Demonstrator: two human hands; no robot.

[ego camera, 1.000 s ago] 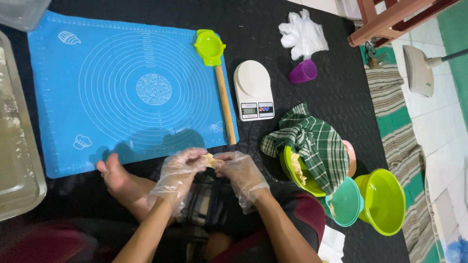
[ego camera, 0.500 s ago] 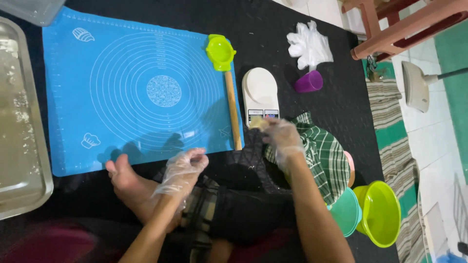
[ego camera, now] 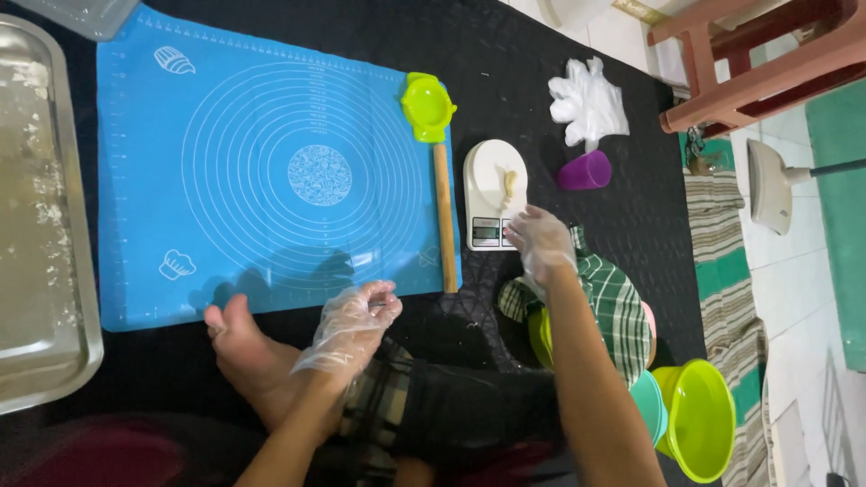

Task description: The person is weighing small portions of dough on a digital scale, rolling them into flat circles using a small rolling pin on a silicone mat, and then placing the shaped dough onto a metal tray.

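A person's right hand (ego camera: 539,242), sheathed in a thin clear plastic glove, hovers with fingers loosely spread and holding nothing at the near edge of a small white digital kitchen scale (ego camera: 492,193), where a small pale lump of dough (ego camera: 510,184) rests on the platform. The left hand (ego camera: 350,325), gloved the same way, hangs slack and half curled, empty, above the person's bare foot (ego camera: 242,347) and plaid-clad lap. Just beside the scale lies a long wooden rolling pin (ego camera: 443,216) along the right edge of a blue silicone baking mat (ego camera: 180,180) printed with white circles, with a lime-green plastic dumpling press (ego camera: 427,106) at the pin's far end. A green-checked cloth (ego camera: 618,307) covers a bowl under the right forearm. Farther off sit a purple plastic cup (ego camera: 585,170), crumpled clear gloves (ego camera: 588,101), stacked green plastic bowls (ego camera: 699,419) and a metal tray (ego camera: 36,225).
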